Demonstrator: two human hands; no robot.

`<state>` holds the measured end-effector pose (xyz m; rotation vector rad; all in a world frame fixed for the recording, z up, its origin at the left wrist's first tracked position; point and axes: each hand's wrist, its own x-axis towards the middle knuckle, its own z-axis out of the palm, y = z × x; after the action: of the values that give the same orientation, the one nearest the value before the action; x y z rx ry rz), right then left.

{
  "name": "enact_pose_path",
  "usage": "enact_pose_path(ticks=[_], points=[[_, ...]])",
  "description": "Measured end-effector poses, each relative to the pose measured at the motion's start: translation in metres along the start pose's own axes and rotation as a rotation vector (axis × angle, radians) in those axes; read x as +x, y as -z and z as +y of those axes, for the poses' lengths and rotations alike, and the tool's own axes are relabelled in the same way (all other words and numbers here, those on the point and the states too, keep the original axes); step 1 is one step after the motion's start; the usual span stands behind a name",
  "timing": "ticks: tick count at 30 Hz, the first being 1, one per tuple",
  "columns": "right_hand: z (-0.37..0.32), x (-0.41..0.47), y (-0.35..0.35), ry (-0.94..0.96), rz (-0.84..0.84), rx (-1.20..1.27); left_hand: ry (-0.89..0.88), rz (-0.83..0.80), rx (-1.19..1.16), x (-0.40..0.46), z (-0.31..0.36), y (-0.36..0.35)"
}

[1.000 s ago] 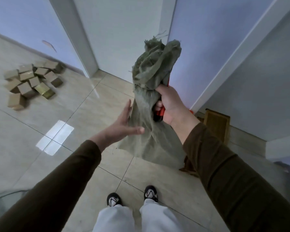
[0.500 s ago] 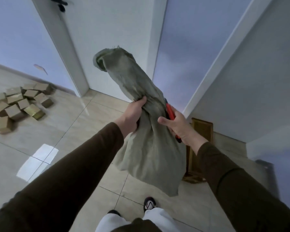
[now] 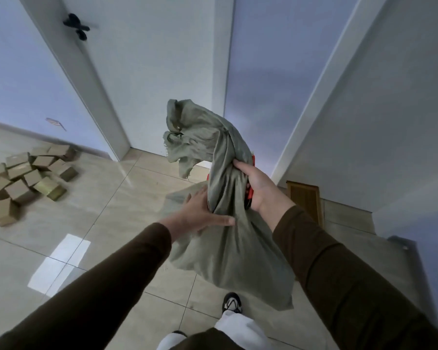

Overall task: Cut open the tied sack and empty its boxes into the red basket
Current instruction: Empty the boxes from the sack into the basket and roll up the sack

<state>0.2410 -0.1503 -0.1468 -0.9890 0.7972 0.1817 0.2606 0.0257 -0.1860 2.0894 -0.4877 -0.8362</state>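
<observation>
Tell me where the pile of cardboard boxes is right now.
The boxes lie heaped on the tiled floor at the left of the head view, near the door frame, well left of the sack.

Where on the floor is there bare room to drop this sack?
Bare tile lies left of the sack, between the cardboard boxes and the shoes, around the light patch. More lies by the door. The boxes' corner is crowded; a wooden panel fills the right wall's foot.

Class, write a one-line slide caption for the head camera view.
Right hand grips a limp green sack and red tool; left hand flat against it; boxes on floor.
</observation>
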Motion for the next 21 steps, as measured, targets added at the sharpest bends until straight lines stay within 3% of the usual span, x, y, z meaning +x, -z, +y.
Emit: enact_pose_path(ticks=[1,4,7,11,17,21], points=[[-0.001,0.005,-0.002,-0.024,-0.015,0.010,0.006,0.077,0.006,0.006,0.004,-0.008],[-0.015,0.021,0.007,-0.018,-0.060,-0.005,0.022,0.240,-0.428,0.034,0.011,-0.011],[-0.046,0.026,0.041,0.057,-0.095,-0.233,0.033,0.249,-0.430,0.058,0.021,-0.007],[-0.054,0.030,0.111,0.309,0.035,-0.625,0.163,0.347,-0.498,0.090,0.039,-0.017],[-0.001,0.039,0.158,0.416,-0.125,-0.776,0.292,0.378,-0.650,0.124,0.071,-0.028],[0.007,0.056,0.133,0.477,-0.054,-0.869,0.428,0.309,-0.732,0.135,0.091,-0.034]])
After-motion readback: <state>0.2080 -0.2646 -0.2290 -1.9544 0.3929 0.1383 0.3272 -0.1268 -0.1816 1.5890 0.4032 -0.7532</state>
